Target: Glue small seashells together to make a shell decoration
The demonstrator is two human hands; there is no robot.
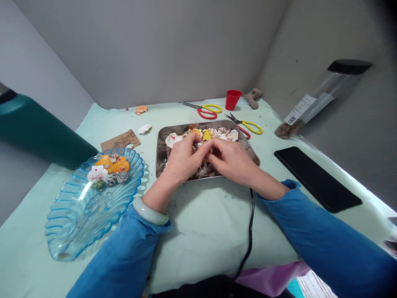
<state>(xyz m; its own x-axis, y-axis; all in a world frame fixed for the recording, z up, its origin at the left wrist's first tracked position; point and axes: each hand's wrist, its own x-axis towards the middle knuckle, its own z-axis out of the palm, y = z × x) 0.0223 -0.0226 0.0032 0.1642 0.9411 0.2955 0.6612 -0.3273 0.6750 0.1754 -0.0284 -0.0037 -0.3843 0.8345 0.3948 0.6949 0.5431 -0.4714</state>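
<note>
My left hand (pixel 186 157) and my right hand (pixel 235 160) meet over a metal tray (pixel 158 155). Thumbs and fingertips are drawn together in a pinch. Whatever they hold is hidden behind the fingers. Shells and small painted pieces fill the tray, among them a white scallop-like shell (pixel 171 140) at the left and a yellow piece (pixel 207 134) just beyond the fingertips. To the left lies a clear blue shell-shaped dish (pixel 77 203). It holds orange pieces (pixel 112 164), a white shell (pixel 97 173) and several speckled, rounded pieces.
Two pairs of scissors (pixel 211 110) lie behind the tray, near a red cup (pixel 233 100). A black phone-like slab (pixel 313 176) is at right, below a tilted clear tube (pixel 313 107). A green bottle (pixel 43 128) leans in at left. A black cable (pixel 250 231) crosses the front.
</note>
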